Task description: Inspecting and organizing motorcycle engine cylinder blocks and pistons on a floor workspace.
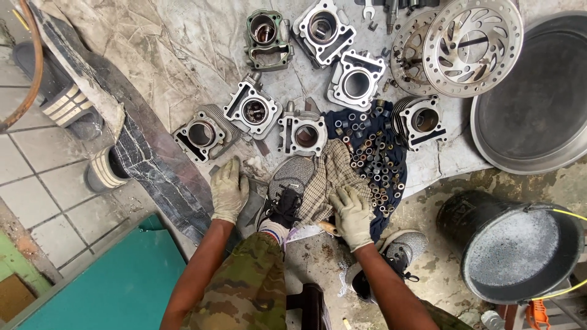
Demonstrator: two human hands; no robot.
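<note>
Head view, left hand: the gloved left hand [228, 189] lies flat on the grey cloth sheet [183, 55] spread on the floor, fingers spread, its grip apart and holding nothing; just beyond it stands the nearest engine cylinder block [203, 134].
Head view, right hand: the gloved right hand [353, 215] presses on a checked rag [327, 177], fingers bent over the fabric; whether its grip is clamped on the rag I cannot tell. A pale handle-like object [327, 228] pokes out from under the palm, the rest hidden.
Cylinder blocks: seven metal blocks lie on the sheet in a loose arc from left to far right, bores facing up.
Dark blue cloth: the dark blue cloth [379, 153] to the right of the rag carries a heap of small rollers and bushes [376, 162], dark and brassy.
Black bucket: the black bucket [513, 244], near right, holds a grey cloudy liquid or residue; what lies under its surface cannot be made out.
Round metal pan: the round metal pan [538, 98], far right, shows a dull bare inside and is cut off by the picture edge.
Brake discs: two brake discs [471, 46] overlap at the far edge, beside the pan.
Feet: a grey sneaker [288, 183] rests between the hands; a second one [397, 250] is partly hidden by the right forearm.
Cut off: tools at the far edge and an orange object at the near right corner are too cropped to name.
</note>
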